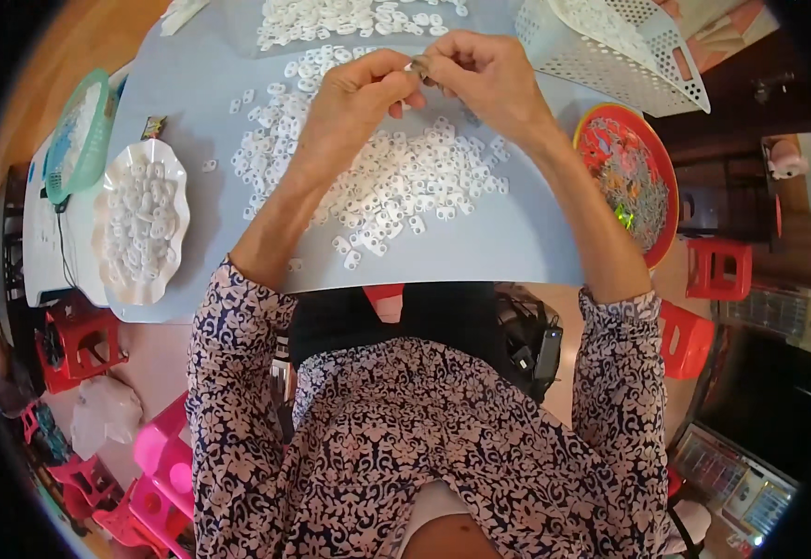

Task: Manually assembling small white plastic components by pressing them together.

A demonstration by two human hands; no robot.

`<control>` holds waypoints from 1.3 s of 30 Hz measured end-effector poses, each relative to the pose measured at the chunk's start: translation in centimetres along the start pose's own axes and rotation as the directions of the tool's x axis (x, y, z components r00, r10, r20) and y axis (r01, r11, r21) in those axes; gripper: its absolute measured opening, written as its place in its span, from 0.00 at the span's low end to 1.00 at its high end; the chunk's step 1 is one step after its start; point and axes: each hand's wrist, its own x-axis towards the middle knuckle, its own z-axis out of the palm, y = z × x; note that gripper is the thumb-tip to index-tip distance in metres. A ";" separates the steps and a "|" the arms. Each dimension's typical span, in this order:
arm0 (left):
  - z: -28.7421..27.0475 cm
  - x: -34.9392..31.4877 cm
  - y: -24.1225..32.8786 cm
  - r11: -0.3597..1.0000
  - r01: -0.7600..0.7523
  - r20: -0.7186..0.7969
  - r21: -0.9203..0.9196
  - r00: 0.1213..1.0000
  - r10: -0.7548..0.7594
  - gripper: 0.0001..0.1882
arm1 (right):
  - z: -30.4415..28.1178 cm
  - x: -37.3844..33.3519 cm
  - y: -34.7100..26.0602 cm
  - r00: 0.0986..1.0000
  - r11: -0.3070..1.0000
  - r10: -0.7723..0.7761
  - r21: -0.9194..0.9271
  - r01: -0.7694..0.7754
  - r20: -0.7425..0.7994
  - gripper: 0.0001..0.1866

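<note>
White plastic pieces (396, 177) heaped mid-table (517, 242), left hand (354, 102) and right hand (489, 79) fingertips pinched together on one small piece (419, 65), bare table edge nearest the body.

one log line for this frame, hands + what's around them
left hand: pinching small part | right hand: pinching same part | below: loose white plastic pieces on table | left: scalloped white dish | right: red bowl

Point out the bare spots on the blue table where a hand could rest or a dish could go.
Bare blue table shows on the near edge right of the white parts pile, up to the red dish. Another strip lies between the pile and the scalloped white dish. It is crowded at the centre under the left hand and right hand, and along the far edge.
</note>
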 end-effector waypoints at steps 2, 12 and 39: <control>-0.3 0.0 0.2 0.984 -0.010 0.072 0.176 0.997 -0.003 0.09 | -0.3 0.3 0.0 0.998 0.995 0.043 -0.087 -0.039 0.048 0.10; -0.1 0.0 0.5 0.985 0.002 0.011 0.175 1.000 -0.004 0.10 | -4.7 -0.1 1.7 0.975 0.765 0.028 -0.632 0.121 0.221 0.07; -0.2 -0.4 0.3 0.969 -0.018 -0.003 0.245 1.000 0.019 0.11 | 0.2 -1.7 2.7 0.996 0.943 0.074 0.321 -0.084 0.043 0.10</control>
